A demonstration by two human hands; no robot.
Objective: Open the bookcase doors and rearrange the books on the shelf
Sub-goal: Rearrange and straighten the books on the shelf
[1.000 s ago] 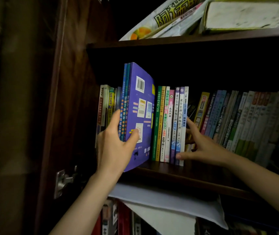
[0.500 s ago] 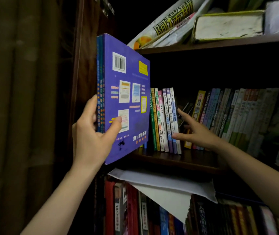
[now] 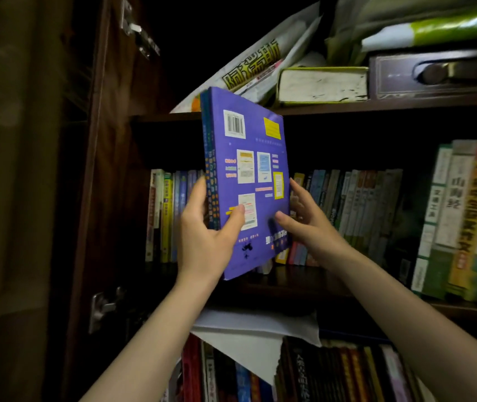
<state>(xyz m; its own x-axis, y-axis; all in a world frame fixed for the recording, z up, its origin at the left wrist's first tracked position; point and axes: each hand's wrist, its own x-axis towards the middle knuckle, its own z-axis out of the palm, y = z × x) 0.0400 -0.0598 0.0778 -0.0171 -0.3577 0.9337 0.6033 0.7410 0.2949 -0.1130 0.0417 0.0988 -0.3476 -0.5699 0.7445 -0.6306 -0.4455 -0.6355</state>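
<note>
A tall purple book, with thinner blue books pressed against its left side, is out of the shelf and upright in front of the middle shelf. My left hand grips the stack's lower left, thumb on the back cover. At the lower right edge of the cover, my right hand has its thumb on the cover and its fingers behind. Behind them a row of upright books fills the shelf, with a few more at the far left.
The open bookcase door with metal hinges stands at the left. The upper shelf carries a thick lying book, papers and a dark box. White sheets hang over books on the lower shelf. Taller books stand at right.
The purple stack has come out of the row and shifted right, in front of the shelf's middle. My right hand left the shelved books and moved onto the stack's right edge.
</note>
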